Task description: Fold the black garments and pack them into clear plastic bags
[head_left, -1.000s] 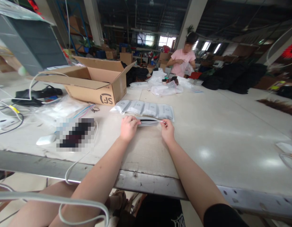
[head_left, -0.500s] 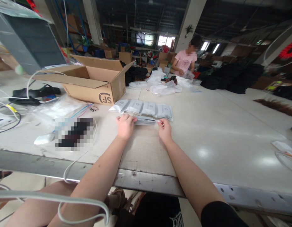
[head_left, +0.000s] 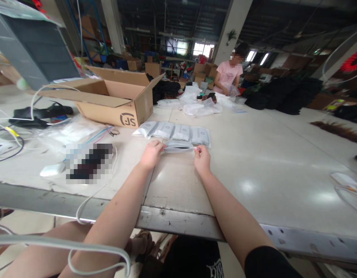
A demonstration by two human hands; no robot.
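Note:
A small white plastic pouch (head_left: 180,147) lies on the pale table (head_left: 268,166) between my two hands. My left hand (head_left: 150,154) pinches its left end and my right hand (head_left: 202,159) pinches its right end. Just beyond it, a row of several matching white pouches (head_left: 174,132) lies flat, overlapping side by side.
An open cardboard box (head_left: 114,99) stands at the back left. Clear bags (head_left: 71,133), cables and a white mouse (head_left: 52,169) lie at the left. Across the table a person in a pink shirt (head_left: 229,75) handles plastic bags (head_left: 200,106). Black bundles (head_left: 282,96) sit at the back right.
The dark gap in the pouch seen a second ago no longer shows. My hands have stayed on its ends, the view shifting slightly. The person opposite has moved a little to the right.

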